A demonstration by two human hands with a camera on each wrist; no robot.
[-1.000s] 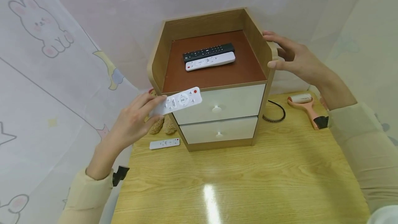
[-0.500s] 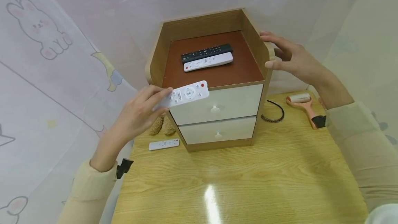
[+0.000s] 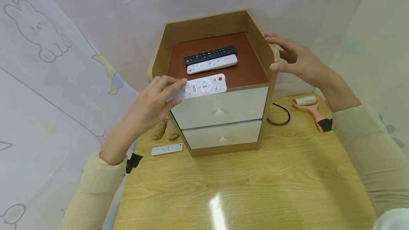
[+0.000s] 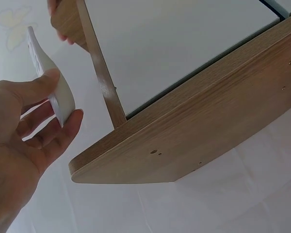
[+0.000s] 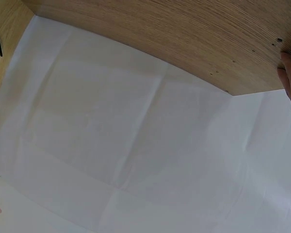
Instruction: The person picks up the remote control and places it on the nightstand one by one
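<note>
Between thumb and fingers, my left hand (image 3: 150, 104) pinches the end of a white remote control (image 3: 205, 87), buttons up. In the head view this remote overlaps the front edge of a small two-drawer cabinet (image 3: 220, 102). The left wrist view shows the held remote (image 4: 63, 94) edge-on, apart from the cabinet's side. On the cabinet's brown top lie a black remote (image 3: 211, 55) and another white remote (image 3: 212, 64), side by side. My right hand (image 3: 303, 61) holds the cabinet's right side panel, its thumb at the front edge and its fingers on the outer face (image 5: 262, 53).
Another white remote (image 3: 167, 149) lies on the wooden table (image 3: 239, 184), left of the cabinet. Brown fuzzy plush feet (image 3: 158, 130) show behind it. To the right are a black coiled cord (image 3: 281, 122) and a pink-handled lint roller (image 3: 311, 108). Both drawers look closed.
My left hand has moved right and upward with the white remote, bringing it from the cabinet's left front corner to over its front edge. My right hand stays on the side panel.
</note>
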